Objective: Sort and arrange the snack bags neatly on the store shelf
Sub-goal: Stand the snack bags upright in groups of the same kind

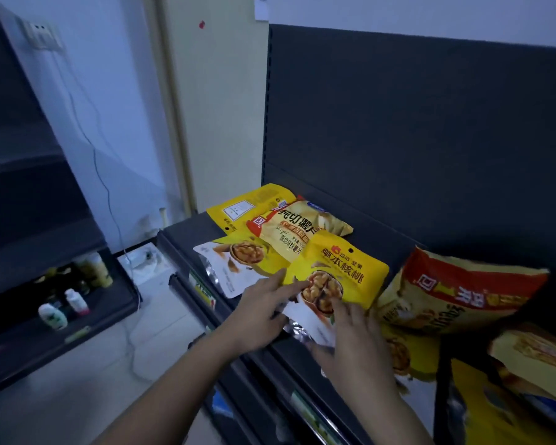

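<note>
off to the far left of the left grip stands a dark rack with a few small bottles on its low tier, and a thin cable hangs down the pale wall. the store shelf starts just left of that grip. on it, beyond the left grip's fingertips, lies a white-and-yellow walnut bag flat on its back. farther out a plain yellow bag lies label side down, with a cream potato chip bag across both.

the left grip is wide, fingers straight and spread, its tips resting on the left edge and front of the yellow walnut pouch. this pouch sits between the two grips, its top end overlapping the chip bag.

the right grip lies over the pouch's white lower end, fingers on top. it is blurred and the thumb is hidden, so i can't tell whether it pinches or only presses.

under and right of the right grip another walnut bag peeks out. beyond it to the right a big red-and-cream chip bag rests puffed up, with more yellow bags near it.
</note>
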Motion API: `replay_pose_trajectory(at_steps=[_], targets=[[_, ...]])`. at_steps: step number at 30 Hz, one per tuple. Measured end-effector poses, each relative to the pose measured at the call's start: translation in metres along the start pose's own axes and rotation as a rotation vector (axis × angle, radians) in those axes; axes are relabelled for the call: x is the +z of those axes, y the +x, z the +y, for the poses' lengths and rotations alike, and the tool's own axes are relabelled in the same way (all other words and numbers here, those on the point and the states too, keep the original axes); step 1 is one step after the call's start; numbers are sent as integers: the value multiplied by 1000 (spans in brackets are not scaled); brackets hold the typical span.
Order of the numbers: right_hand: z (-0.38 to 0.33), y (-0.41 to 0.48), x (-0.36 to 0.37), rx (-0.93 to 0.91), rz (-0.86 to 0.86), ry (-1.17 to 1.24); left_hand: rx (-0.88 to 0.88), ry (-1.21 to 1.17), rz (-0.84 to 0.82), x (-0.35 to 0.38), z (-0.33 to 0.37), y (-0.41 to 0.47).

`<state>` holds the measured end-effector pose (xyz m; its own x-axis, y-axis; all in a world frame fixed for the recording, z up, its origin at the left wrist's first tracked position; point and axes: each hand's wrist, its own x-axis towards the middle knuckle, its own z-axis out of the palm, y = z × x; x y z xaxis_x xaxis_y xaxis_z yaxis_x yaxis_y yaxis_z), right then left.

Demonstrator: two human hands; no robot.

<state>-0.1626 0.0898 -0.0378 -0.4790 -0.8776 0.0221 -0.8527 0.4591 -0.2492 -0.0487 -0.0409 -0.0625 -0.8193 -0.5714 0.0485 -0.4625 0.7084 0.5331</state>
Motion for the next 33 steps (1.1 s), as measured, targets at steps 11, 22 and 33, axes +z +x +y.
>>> replay_pose_trajectory(at_steps=[11,22,33], targets=[[-20,50,-25,134,-76,97,192,-212,132,-54,-44,83],[-55,176,30,392,-141,48,125,-116,-240,-75,-125,168],[-79,189,16,314,233,582,294,-369,-28,-115,-116,170]])
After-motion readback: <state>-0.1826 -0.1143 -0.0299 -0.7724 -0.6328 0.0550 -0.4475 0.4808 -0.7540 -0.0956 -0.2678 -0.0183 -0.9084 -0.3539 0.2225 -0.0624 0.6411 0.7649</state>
